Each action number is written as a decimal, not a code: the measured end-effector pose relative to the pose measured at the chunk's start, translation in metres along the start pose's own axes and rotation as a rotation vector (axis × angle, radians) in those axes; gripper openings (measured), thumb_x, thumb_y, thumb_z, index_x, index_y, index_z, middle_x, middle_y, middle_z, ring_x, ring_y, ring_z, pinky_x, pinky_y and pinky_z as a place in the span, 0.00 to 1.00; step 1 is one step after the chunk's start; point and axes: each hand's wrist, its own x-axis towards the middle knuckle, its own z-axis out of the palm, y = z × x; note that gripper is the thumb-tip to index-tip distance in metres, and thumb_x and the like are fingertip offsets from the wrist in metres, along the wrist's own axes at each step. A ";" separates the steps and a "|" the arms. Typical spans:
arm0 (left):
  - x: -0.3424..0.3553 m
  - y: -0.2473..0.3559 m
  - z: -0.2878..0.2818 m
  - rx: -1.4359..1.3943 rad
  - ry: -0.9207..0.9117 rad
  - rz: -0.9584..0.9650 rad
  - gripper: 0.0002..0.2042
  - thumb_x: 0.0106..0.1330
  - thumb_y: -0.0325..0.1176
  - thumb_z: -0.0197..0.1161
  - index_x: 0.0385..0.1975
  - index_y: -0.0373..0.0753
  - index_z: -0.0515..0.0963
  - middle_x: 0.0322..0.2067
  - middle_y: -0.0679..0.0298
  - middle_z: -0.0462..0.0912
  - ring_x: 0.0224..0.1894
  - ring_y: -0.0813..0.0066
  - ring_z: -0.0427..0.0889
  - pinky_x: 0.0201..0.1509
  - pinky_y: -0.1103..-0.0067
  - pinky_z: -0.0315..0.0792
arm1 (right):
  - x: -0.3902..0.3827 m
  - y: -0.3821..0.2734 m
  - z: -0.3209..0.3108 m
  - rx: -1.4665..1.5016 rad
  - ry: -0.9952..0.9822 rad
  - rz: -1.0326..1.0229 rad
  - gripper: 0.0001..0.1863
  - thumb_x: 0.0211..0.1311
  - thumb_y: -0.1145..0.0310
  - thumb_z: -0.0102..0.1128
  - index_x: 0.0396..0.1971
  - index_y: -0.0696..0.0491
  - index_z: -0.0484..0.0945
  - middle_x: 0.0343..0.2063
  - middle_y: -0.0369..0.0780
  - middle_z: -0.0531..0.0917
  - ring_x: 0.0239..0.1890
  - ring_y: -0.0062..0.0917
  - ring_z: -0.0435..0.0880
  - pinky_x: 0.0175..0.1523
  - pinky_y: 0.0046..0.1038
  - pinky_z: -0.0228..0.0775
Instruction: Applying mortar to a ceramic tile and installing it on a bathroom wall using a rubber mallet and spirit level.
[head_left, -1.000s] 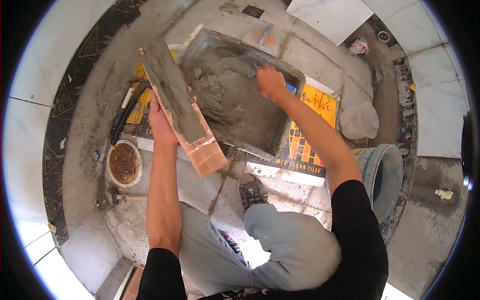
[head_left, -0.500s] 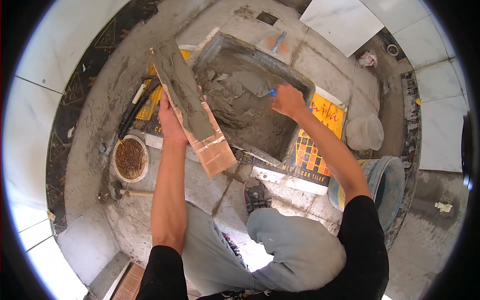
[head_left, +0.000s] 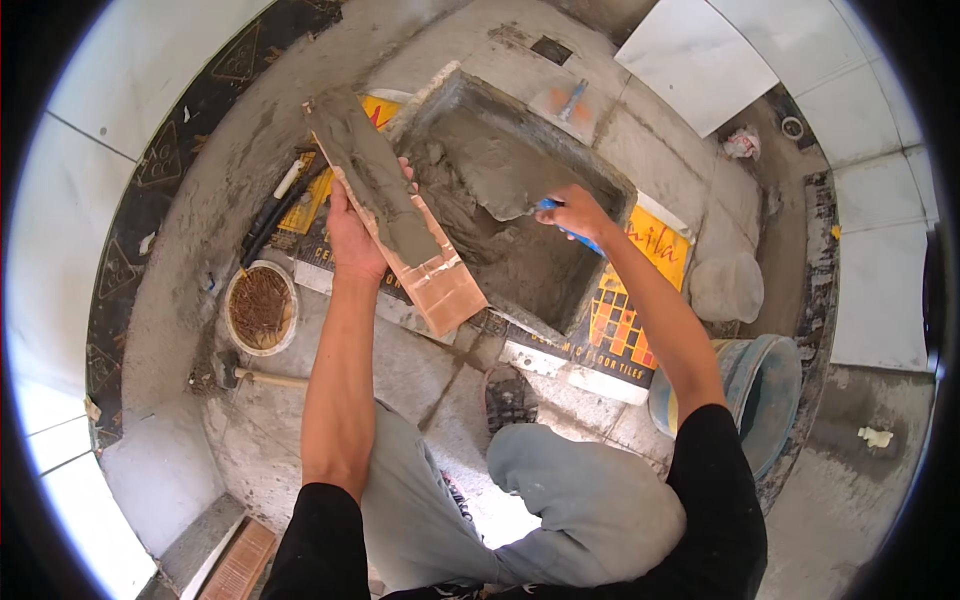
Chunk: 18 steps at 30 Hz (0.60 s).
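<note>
My left hand grips a long narrow tan board from beneath, held at a slant; a thick layer of grey mortar coats most of its top, leaving the lower end bare. My right hand is closed on the blue handle of a trowel, whose mortar-smeared blade is in the rectangular grey tub. Wet grey mortar lies inside the tub, which rests on yellow tile boxes.
Around me are a bucket, a tub of nails, a hammer, tools with black handles, a crumpled plastic container, a flat tool behind the tub and a white tile leaning at back.
My right hand and trowel have moved down and right within the tub. The board in my left hand has shifted slightly right in the picture as the view moved.
</note>
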 end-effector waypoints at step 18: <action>0.027 -0.041 0.001 -0.143 0.048 0.191 0.28 0.78 0.57 0.39 0.65 0.43 0.70 0.57 0.56 0.78 0.56 0.52 0.78 0.60 0.50 0.72 | -0.210 -0.078 0.019 -0.323 0.337 -0.285 0.22 0.60 0.69 0.65 0.54 0.58 0.74 0.42 0.52 0.79 0.43 0.51 0.80 0.49 0.43 0.73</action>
